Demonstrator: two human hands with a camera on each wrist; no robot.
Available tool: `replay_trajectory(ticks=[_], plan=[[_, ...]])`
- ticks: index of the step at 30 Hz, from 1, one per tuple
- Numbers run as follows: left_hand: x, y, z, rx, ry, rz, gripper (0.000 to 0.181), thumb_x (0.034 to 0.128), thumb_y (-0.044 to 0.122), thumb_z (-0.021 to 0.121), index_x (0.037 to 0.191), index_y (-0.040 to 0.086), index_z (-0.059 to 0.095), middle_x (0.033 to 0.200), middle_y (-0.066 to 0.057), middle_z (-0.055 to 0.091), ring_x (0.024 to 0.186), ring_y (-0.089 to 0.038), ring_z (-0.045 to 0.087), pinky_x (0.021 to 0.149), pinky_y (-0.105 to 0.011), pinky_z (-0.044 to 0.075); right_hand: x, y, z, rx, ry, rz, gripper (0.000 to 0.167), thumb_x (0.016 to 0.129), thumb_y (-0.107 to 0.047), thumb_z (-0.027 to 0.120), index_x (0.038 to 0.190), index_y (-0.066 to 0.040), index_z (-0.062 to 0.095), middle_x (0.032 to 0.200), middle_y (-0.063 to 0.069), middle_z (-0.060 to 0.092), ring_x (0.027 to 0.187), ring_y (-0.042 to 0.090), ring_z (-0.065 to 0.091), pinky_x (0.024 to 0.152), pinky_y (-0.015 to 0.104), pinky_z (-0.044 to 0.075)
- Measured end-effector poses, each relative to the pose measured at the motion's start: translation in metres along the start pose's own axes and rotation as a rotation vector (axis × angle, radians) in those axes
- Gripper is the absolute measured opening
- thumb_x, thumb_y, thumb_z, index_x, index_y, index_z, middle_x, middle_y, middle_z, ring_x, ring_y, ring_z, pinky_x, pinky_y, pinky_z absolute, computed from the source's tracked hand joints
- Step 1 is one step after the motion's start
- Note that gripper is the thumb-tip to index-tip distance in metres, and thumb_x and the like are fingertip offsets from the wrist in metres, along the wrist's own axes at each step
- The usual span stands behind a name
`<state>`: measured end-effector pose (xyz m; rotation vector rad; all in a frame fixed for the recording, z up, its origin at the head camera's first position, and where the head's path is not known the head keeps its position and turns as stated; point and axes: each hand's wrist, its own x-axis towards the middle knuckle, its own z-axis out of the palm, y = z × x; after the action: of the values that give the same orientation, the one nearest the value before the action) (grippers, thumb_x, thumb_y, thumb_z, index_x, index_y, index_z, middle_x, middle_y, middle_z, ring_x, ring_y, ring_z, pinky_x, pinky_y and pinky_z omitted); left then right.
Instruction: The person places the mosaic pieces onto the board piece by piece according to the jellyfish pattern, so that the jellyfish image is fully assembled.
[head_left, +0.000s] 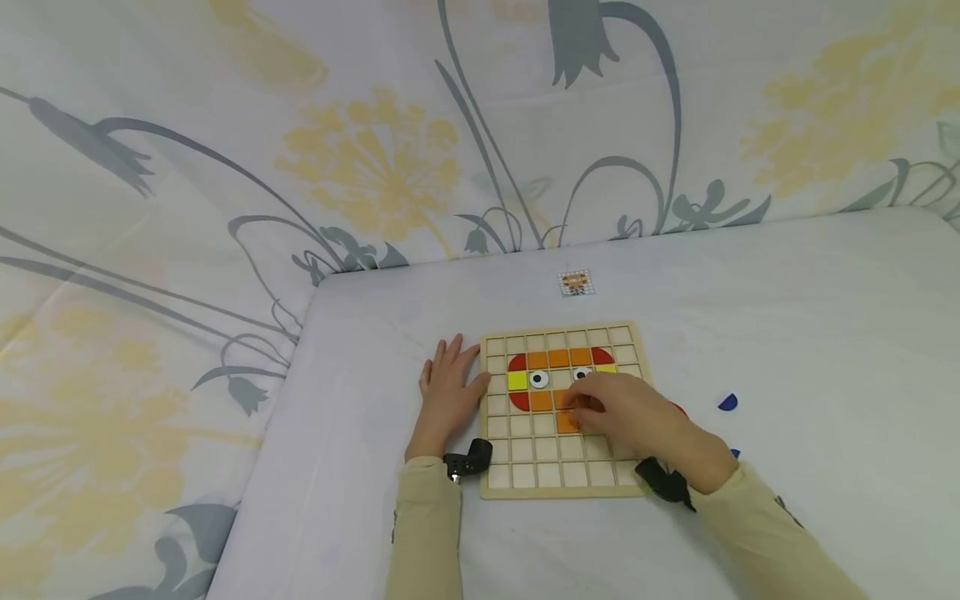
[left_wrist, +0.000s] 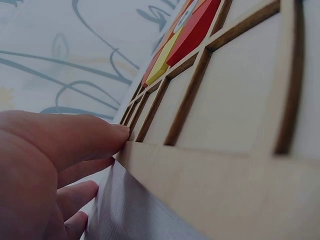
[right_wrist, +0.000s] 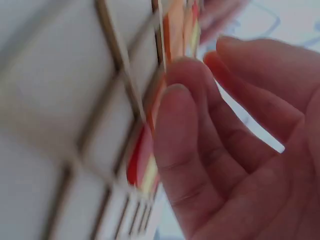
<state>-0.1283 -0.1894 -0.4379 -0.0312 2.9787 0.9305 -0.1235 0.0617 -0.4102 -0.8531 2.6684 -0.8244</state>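
Observation:
A square wooden grid board [head_left: 562, 492] lies on the white cloth with coloured tiles in some cells. My left hand [head_left: 448, 392] rests flat at its left side, fingers spread, and the thumb touches the frame edge. Over the board's right middle is my right hand [head_left: 630, 408], its thumb and fingertips close together at an orange square tile [head_left: 566, 423]. Whether those fingertips pinch anything is hidden. Two round eye tiles [head_left: 539, 379] sit among orange squares [head_left: 558, 358], red rounded corner pieces [head_left: 517, 362] and yellow squares [head_left: 517, 381].
A small pattern card [head_left: 576, 283] lies beyond the board's far edge. To the right are blue pieces [head_left: 728, 402], and part of a red piece [head_left: 679, 409] shows beside the right hand. A flowered cloth [head_left: 375, 158] hangs behind and at the left.

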Motion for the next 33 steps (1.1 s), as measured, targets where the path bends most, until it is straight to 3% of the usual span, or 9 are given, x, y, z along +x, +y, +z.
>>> replay_trajectory(ticks=[13, 21, 28, 33], plan=[[0.001, -0.002, 0.002, -0.006, 0.006, -0.005, 0.047, 0.0876, 0.032, 0.050, 0.132, 0.016, 0.045, 0.146, -0.004, 0.022, 0.135, -0.024, 0.005, 0.103, -0.047, 0.001, -0.016, 0.038, -0.043, 0.022, -0.063, 0.146, 0.017, 0.086, -0.025, 0.059, 0.096, -0.013, 0.064, 0.080, -0.004, 0.058, 0.073, 0.014, 0.050, 0.065, 0.030, 0.044], [0.001, -0.003, 0.002, 0.000, 0.011, 0.006, 0.048, 0.0875, 0.031, 0.050, 0.132, 0.015, 0.045, 0.146, -0.005, 0.023, 0.135, -0.025, 0.005, 0.103, -0.048, 0.001, -0.024, 0.061, -0.057, 0.053, -0.172, 0.245, 0.021, 0.082, -0.021, 0.062, 0.100, -0.010, 0.061, 0.080, 0.000, 0.055, 0.072, 0.016, 0.049, 0.062, 0.028, 0.043], [0.001, -0.004, 0.003, -0.006, 0.013, -0.003, 0.047, 0.0879, 0.031, 0.050, 0.132, 0.017, 0.044, 0.146, -0.003, 0.021, 0.135, -0.022, 0.004, 0.103, -0.046, 0.000, -0.030, 0.067, -0.060, 0.066, -0.243, 0.243, 0.021, 0.077, -0.020, 0.067, 0.095, -0.013, 0.060, 0.073, 0.000, 0.049, 0.069, 0.016, 0.046, 0.058, 0.029, 0.038], [-0.001, -0.004, 0.002, -0.016, 0.011, 0.013, 0.047, 0.0873, 0.031, 0.051, 0.132, 0.015, 0.045, 0.146, -0.006, 0.023, 0.135, -0.026, 0.005, 0.103, -0.049, 0.001, -0.030, 0.071, -0.053, 0.049, -0.203, 0.247, 0.022, 0.076, -0.018, 0.068, 0.095, -0.011, 0.059, 0.074, 0.001, 0.049, 0.068, 0.016, 0.045, 0.057, 0.029, 0.039]])
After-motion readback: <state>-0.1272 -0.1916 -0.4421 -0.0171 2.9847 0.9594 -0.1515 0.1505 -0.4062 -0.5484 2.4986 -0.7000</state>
